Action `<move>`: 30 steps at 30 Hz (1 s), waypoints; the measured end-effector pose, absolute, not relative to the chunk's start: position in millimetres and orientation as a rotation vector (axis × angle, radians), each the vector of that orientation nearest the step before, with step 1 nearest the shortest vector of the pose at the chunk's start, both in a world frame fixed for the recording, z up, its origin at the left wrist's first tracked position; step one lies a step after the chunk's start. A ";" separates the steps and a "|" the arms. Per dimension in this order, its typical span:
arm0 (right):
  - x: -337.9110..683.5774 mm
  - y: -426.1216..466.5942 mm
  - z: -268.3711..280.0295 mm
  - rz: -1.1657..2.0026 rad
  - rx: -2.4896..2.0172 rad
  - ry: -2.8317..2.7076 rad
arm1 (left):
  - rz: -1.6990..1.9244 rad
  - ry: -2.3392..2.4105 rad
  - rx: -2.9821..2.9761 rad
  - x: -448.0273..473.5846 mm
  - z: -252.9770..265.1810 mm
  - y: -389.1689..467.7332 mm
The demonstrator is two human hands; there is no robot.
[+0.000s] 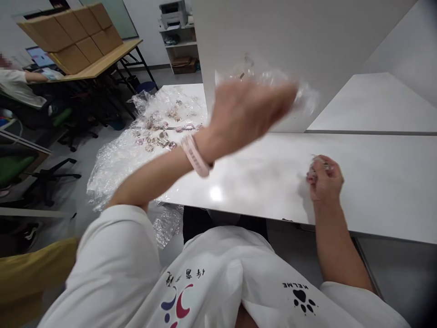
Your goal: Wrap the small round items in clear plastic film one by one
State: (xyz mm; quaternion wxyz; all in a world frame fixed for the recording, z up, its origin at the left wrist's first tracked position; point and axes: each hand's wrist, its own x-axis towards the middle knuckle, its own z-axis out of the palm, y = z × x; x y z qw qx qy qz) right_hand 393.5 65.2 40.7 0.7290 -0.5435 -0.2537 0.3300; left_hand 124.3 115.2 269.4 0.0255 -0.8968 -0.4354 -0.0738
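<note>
My left hand, with a pale pink band on its wrist, is raised in front of the grey-white panel and smeared by motion. Its fingers close on a clear plastic bag, which shows behind and beyond the hand with a few small dark bits in it. Low over the white table, my right hand is curled around small clear-wrapped pieces, partly hidden by the fingers. To the left, several small pink and brown wrapped pieces lie scattered on crumpled clear plastic sheeting.
An upright panel stands along the table's far side. Plastic sheeting hangs over the table's left end. Cardboard boxes stand on a wooden desk at the far left, where another person's arm rests. A printer sits on shelves behind.
</note>
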 end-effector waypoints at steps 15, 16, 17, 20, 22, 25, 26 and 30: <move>277.8 44.5 36.3 1.132 -1.356 -1.634 | 0.068 -1.146 -3.002 106.5 53.9 -16.4; 283.0 51.3 25.3 0.978 -1.444 -1.650 | 0.072 -1.205 -2.974 95.3 53.5 -18.7; 290.6 56.9 17.0 0.837 -1.528 -1.652 | 0.081 -1.269 -2.947 82.9 52.5 -21.0; 311.1 61.6 11.1 0.607 -1.687 -1.603 | 0.078 -1.484 -2.876 45.9 46.2 -26.9; 310.2 55.2 18.1 0.641 -1.656 -1.602 | -0.001 -1.602 -2.841 28.1 41.7 -28.8; 287.4 42.4 27.1 0.847 -1.446 -1.786 | -0.117 -1.663 -2.827 16.4 38.1 -28.3; 278.9 38.9 27.7 0.880 -1.394 -1.887 | -0.137 -1.659 -2.833 15.6 37.8 -27.6; 273.9 23.1 23.8 0.694 -1.385 -2.192 | -0.232 -1.679 -2.886 13.9 39.8 -25.1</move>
